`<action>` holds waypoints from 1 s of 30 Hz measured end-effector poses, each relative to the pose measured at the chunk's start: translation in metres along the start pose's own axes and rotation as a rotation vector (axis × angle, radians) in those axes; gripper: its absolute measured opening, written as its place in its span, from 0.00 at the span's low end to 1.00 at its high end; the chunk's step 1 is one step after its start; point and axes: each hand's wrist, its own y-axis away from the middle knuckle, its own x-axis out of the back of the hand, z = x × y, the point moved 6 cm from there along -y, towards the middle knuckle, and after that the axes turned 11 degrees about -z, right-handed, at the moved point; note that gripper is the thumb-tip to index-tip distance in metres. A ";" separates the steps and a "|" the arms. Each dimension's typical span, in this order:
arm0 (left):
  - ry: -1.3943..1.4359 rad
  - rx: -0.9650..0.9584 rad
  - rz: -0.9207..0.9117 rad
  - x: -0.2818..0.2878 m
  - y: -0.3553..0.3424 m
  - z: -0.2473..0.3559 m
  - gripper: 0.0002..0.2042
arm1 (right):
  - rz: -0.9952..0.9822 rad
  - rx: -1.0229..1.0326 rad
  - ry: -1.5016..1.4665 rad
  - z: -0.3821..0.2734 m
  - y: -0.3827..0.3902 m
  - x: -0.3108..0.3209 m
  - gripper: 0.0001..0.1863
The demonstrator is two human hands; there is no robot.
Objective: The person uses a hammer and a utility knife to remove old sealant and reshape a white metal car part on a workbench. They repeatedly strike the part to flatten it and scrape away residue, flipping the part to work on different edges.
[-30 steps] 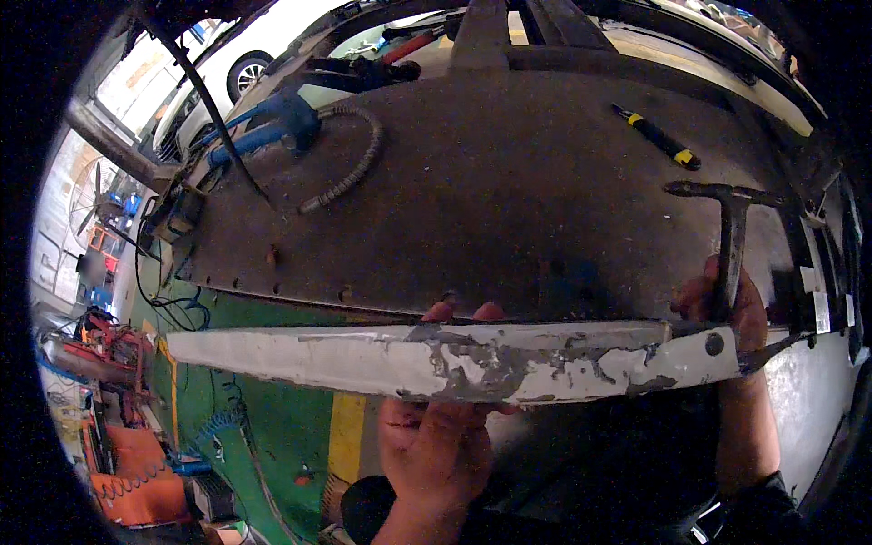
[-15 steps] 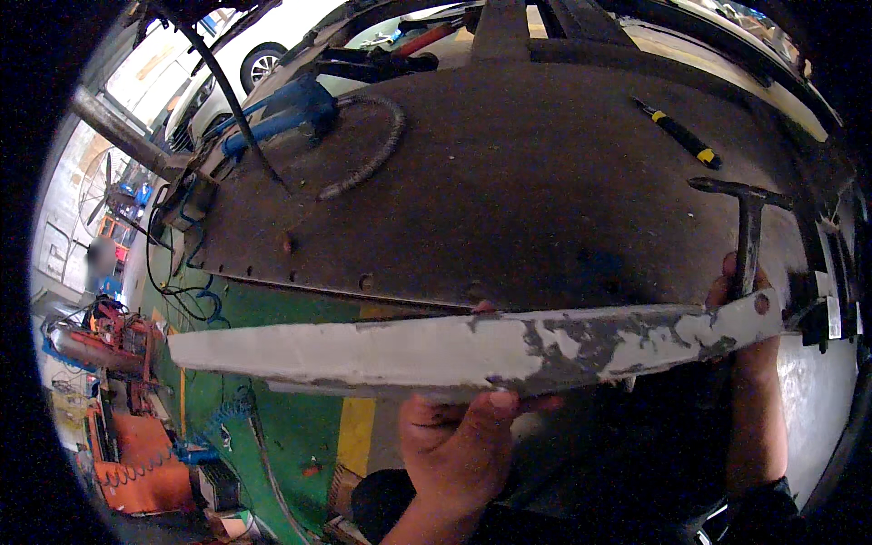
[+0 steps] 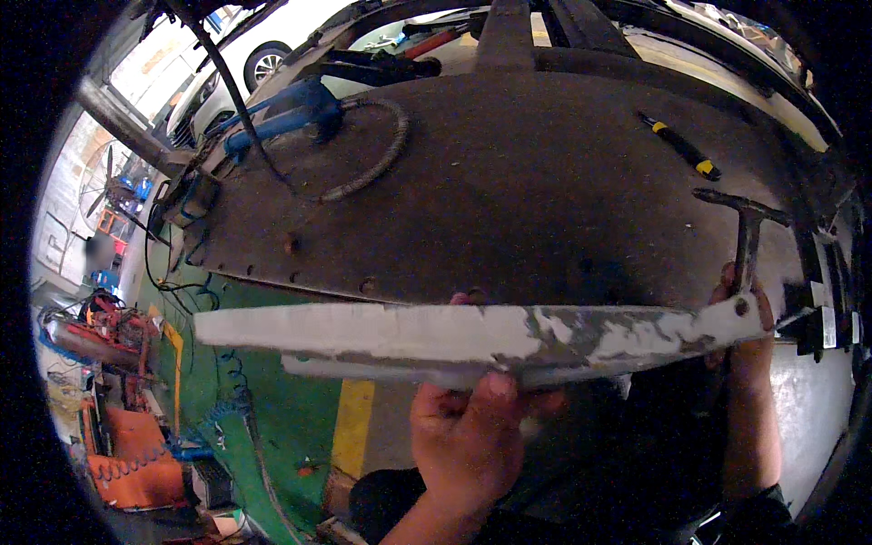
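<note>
A long, narrow sheet-metal panel [image 3: 391,333], tapered and blunt-ended, lies nearly level in front of me. Its white coating is worn to bare grey patches toward the right, and a round hole shows at its right end. My left hand [image 3: 468,436] grips its lower edge near the middle, thumb on the near face and a fingertip showing over the top. Behind the panel's right end, my right hand [image 3: 740,300] is closed around a hammer [image 3: 748,236] with a slim head pointing up. The panel hides part of the right hand; whether that hand also touches it I cannot tell.
Beyond the panel stretches a dark metal worktable [image 3: 509,191]. A black-and-yellow utility knife [image 3: 681,148] lies at its far right. A blue hydraulic tool [image 3: 291,113] with a hose [image 3: 395,150] sits at the far left. Orange equipment [image 3: 127,454] stands on the green floor [image 3: 300,409].
The panel has shifted slightly right and levelled, its left end rising a little. My left hand moved with it. My right hand still holds the hammer, now slightly lower.
</note>
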 end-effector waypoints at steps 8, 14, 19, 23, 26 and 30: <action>0.086 0.221 0.209 0.012 -0.007 -0.044 0.13 | 0.338 -0.193 0.220 -0.023 0.005 -0.004 0.21; 0.230 0.321 0.249 0.020 -0.014 -0.095 0.12 | 0.229 -0.435 0.414 -0.018 0.007 0.028 0.23; 0.196 0.285 0.245 0.017 -0.021 -0.112 0.12 | 0.215 -0.433 0.318 -0.025 0.001 0.029 0.10; 0.056 0.249 0.262 0.014 -0.030 -0.117 0.11 | 0.226 -0.361 0.261 -0.019 0.004 0.033 0.18; -0.085 0.291 0.307 0.012 -0.031 -0.119 0.10 | 0.240 -0.381 0.291 -0.021 0.003 0.028 0.21; -0.253 0.346 0.309 0.014 -0.033 -0.122 0.10 | 0.329 -0.349 0.302 -0.023 0.005 0.033 0.18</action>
